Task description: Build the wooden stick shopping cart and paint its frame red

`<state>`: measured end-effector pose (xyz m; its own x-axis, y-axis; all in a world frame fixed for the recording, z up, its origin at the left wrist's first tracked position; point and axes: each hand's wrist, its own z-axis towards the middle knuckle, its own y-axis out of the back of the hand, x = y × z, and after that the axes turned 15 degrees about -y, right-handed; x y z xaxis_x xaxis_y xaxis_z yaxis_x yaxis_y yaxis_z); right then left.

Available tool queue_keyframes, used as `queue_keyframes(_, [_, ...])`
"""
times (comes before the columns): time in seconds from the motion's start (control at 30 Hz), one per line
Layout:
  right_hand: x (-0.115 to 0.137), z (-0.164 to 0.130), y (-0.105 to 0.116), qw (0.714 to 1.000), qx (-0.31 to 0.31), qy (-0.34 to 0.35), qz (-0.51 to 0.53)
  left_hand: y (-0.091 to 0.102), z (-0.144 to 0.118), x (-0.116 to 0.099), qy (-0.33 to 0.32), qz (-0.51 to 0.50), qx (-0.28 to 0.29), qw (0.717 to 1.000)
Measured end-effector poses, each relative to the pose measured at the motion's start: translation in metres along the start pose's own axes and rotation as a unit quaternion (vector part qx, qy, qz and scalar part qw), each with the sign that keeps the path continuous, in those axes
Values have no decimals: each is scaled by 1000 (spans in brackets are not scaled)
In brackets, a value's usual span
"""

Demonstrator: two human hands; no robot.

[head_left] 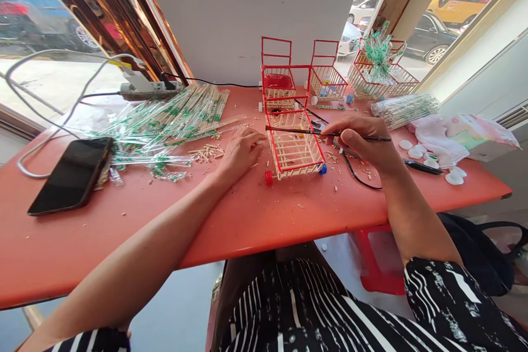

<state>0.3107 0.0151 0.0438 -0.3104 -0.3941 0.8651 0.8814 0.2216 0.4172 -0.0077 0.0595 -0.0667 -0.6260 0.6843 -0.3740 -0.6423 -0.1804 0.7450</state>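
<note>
A miniature shopping cart [293, 146] made of pale sticks, with a red-painted rim and handle, stands on the table in front of me. Red and blue bottle-cap wheels show at its near end. My left hand [243, 149] rests on the table with curled fingers, its fingertips at the cart's left side; the exact grip is partly hidden. In my right hand [363, 140] is a slim paintbrush [305, 131], pinched near its handle and lying across above the cart. Its reddish tip reaches the cart's left rim.
More small carts [328, 82] stand behind. Wrapped chopsticks [185, 115], stick scraps [207, 152] and a phone [72, 176] lie to the left. White caps [454, 176], a black cutter [423, 166], a chopstick bundle [406, 108] and a tissue pack [480, 132] are on the right.
</note>
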Motion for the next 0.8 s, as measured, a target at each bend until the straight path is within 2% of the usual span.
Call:
queue_keyframes(0.1, [0, 0, -2, 1000, 1, -5, -2, 0, 0, 0, 1, -6, 0, 1000])
queue_keyframes(0.33, [-5, 4, 0, 998, -52, 17, -45, 1, 0, -2, 7, -14, 2, 1000])
queue_keyframes(0.8, [-11, 9, -1, 994, -72, 29, -70, 0, 1, -1, 7, -8, -3, 1000])
